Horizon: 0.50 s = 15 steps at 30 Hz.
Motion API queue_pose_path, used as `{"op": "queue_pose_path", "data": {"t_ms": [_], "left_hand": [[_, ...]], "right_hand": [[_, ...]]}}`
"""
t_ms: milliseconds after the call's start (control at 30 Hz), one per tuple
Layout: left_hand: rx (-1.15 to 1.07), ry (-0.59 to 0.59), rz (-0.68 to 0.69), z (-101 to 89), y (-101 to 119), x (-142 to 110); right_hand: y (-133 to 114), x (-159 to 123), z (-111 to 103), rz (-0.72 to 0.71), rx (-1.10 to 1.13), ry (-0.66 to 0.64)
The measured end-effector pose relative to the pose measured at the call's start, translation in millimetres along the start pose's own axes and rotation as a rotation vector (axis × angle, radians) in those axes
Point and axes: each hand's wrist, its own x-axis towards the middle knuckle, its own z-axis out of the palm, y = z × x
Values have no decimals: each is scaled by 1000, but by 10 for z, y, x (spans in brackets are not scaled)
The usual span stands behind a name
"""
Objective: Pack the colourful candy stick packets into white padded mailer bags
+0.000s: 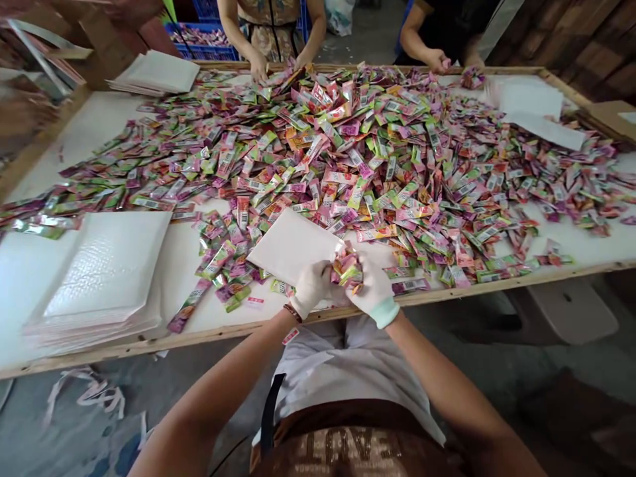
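Nearest, the person's trousers and patterned brown top are seen from above, and the front wooden edge of the table passes before them. Just above this edge, the gloved right hand grasps a small bundle of sachets, with its fingers bent around the right side. The gloved left hand is against the left side of the bundle; its fingertips are partly hidden, so I cannot tell if they grip it or only support it. How many sachets are in the bundle, I cannot count. Beside the left hand lies a white envelope, whose lower right part is covered by the hands; its inside is not visible. To the left rests a stack of padded envelopes, and on the right, under the table, a stool is partly hidden. Beyond the hands, a wide heap of sachets covers the middle of the table, their small print unreadable. Farther, two co-workers, cut off by the upper border, have their hands at the heap. Behind the left one, a blue crate contains more sachets, blurred.
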Motion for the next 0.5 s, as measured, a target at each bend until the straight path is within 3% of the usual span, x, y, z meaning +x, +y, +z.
{"op": "queue_pose_path", "data": {"t_ms": [100,167,300,500], "left_hand": [[-221,123,-22,-68,-67,12],[-279,169,33,-85,-68,-34],[-209,205,132,-138,50,-112],[-122,208,90,-277,266,-72]], "right_hand": [[-20,50,47,-133,-333,-174],[-44,147,14,-249,-421,-279],[-77,383,-90,-308,-408,-431],[-143,468,-107,-384,-398,-498]]}}
